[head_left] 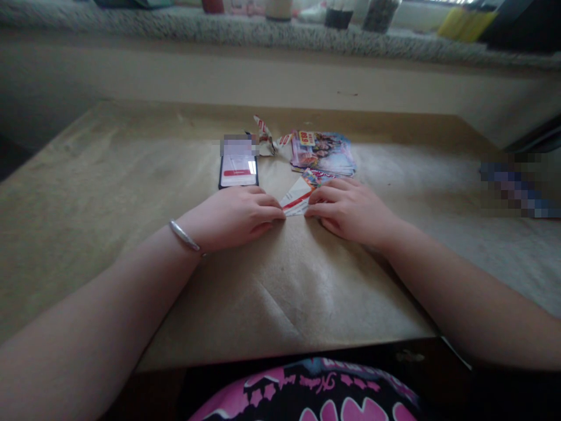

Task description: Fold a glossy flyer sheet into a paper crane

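A small white printed paper piece with a slanting red stripe and a colourful upper part [298,190] lies on the tan, creased table covering [205,316], between the person's two bare hands and partly hidden by the right one. The left hand [248,216], below a silver metal bangle [184,235], rests with fingers loosely together and bent, the fingertips at the paper's left corner; whether the thumb pinches the edge or the fingers merely press it down, I cannot tell. The right hand [350,207] arches over the paper's right side with curled fingers and the thumb tucked low; again, I cannot tell a pinch from a press. The paper looks very light and thin, stiff enough to keep a straight edge yet easy to bend, crease or tear, and perhaps a little slippery where the print seems glossy. It should be best held near its corners, between thumb and fingertip pads, with light pressure and the rest of the sheet supported by the table. Just beyond it lies a stack of glossy, multicoloured printed cards or leaflets [326,153], and to the left of that a crumpled white wrapper with red print [265,141], beside a dark-framed smartphone with a lit screen [236,165].
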A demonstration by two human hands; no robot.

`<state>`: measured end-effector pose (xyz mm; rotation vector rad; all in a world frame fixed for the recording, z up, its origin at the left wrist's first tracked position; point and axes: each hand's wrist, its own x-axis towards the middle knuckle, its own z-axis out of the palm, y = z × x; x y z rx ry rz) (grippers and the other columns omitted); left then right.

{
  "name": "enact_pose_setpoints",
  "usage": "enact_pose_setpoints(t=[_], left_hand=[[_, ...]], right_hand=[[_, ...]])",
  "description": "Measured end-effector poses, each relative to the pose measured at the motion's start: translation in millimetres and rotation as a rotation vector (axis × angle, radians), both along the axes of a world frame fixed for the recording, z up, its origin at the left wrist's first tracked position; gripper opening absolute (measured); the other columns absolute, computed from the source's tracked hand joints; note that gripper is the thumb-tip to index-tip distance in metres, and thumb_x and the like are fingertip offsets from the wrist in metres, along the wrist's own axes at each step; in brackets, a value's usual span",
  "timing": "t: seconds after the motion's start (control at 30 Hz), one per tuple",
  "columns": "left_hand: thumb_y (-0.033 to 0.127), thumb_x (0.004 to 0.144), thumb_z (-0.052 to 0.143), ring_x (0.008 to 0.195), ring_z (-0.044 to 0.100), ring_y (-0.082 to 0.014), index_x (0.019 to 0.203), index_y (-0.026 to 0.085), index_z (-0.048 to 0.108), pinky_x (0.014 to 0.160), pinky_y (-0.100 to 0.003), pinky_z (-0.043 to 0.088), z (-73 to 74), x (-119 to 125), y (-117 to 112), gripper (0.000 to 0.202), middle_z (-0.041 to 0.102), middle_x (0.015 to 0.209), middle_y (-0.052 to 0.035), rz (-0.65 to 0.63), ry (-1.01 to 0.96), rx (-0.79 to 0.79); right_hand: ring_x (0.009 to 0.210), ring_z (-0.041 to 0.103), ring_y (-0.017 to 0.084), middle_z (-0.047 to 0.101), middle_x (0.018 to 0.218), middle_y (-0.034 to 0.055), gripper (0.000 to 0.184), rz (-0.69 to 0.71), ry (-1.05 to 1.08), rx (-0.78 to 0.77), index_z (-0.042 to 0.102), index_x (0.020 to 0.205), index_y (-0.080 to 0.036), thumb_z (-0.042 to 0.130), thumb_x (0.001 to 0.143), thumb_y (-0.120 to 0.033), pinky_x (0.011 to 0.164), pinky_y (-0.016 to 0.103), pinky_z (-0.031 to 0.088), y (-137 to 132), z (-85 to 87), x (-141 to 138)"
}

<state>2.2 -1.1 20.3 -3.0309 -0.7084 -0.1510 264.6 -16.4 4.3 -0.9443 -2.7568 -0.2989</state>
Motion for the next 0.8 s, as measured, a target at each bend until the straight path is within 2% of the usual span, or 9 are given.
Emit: enact_pose_setpoints(t=[0.33,0.57,0.8], left_hand=[[0.019,0.094,0.044,0.102,0.062,-0.0204,0.116,0.024,0.068,0.09,-0.034,0.05,-1.2,-1,-1,0.033,0.068,0.118,-0.004,0.019,0.009,-0.015],[0.018,0.093,0.044,0.104,0.062,-0.0196,0.115,0.023,0.069,0.092,-0.033,0.049,-1.8,-2,0,0.033,0.068,0.118,-0.0043,0.033,0.013,-0.03],[0.018,0.092,0.045,0.105,0.062,-0.019,0.112,0.024,0.07,0.094,-0.032,0.049,-2.0,-5,2,0.032,0.069,0.119,-0.0032,0.043,-0.01,-0.079]], right_hand=[[0.11,0.056,0.024,0.07,0.113,0.0051,0.025,0.02,0.056,-0.03,0.074,0.096,-0.025,0.052,0.089,-0.018,0.092,0.038,0.042,6,-1.2,8],[0.096,0.058,0.022,0.07,0.1,0.0068,0.026,-0.019,-0.031,-0.02,0.076,0.095,-0.026,0.051,0.089,-0.019,0.08,0.034,0.041,2,7.5,9],[0.09,0.058,0.021,0.07,0.098,0.0061,0.027,-0.055,-0.01,-0.042,0.077,0.092,-0.027,0.053,0.086,-0.016,0.076,0.033,0.042,4,6.9,16]])
